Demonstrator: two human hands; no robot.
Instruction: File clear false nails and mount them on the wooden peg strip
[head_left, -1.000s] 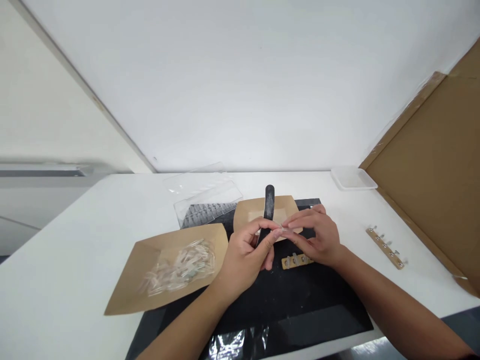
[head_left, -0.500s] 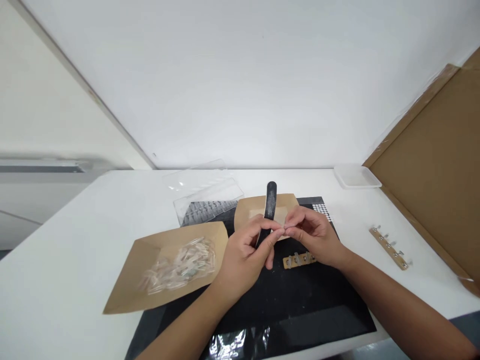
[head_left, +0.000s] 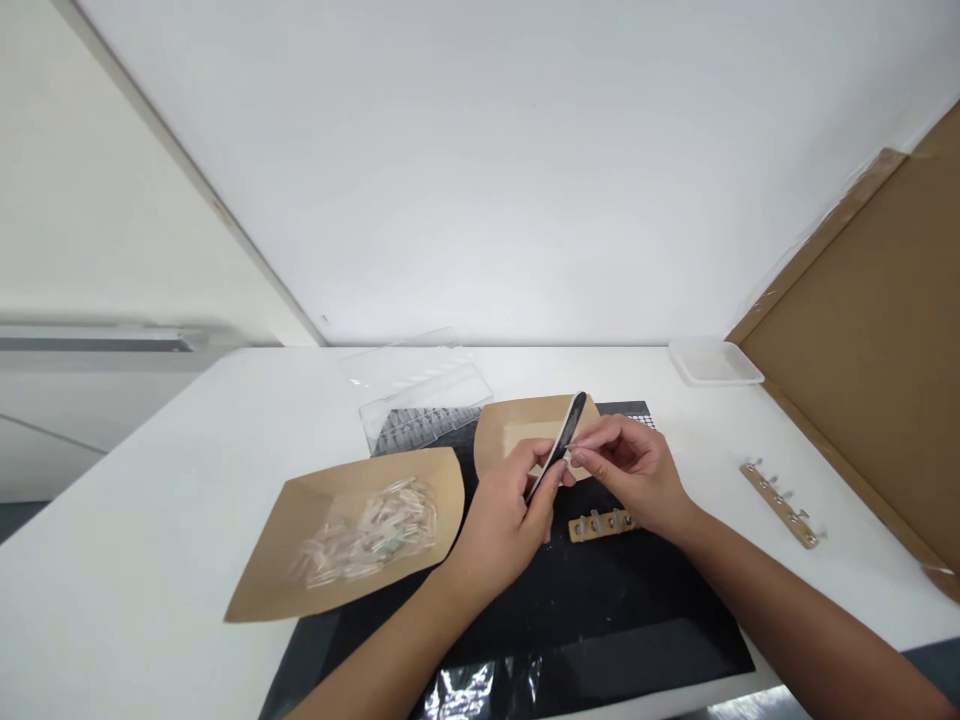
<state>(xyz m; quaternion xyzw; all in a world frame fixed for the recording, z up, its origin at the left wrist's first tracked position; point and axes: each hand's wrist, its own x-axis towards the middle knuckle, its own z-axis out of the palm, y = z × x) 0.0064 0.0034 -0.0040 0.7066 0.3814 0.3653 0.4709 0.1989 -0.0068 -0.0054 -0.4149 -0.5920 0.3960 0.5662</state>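
Observation:
My left hand (head_left: 517, 500) is closed around a nail file (head_left: 570, 425), black on its broad face with a pale edge, which stands tilted up to the right. Close against the file, my right hand (head_left: 630, 465) pinches a small clear piece between thumb and forefinger; it looks like a false nail tip and is mostly hidden by the fingers. Under my right hand lies a short wooden strip (head_left: 589, 527) with small clear pieces standing along it. Left of my hands, a brown paper tray (head_left: 274, 540) holds a heap of clear nail tips (head_left: 390, 520).
A second paper tray (head_left: 491, 425) stands behind my hands on a black mat (head_left: 600, 610). Clear plastic boxes (head_left: 427, 400) lie at the back left. Another wooden strip (head_left: 780, 505) and a shallow translucent container (head_left: 716, 362) are on the right, beside a cardboard panel (head_left: 862, 350).
The nail file has turned from nearly upright with its broad face showing to edge-on, leaning right. My fingertips, pressed together before, now meet at the file.

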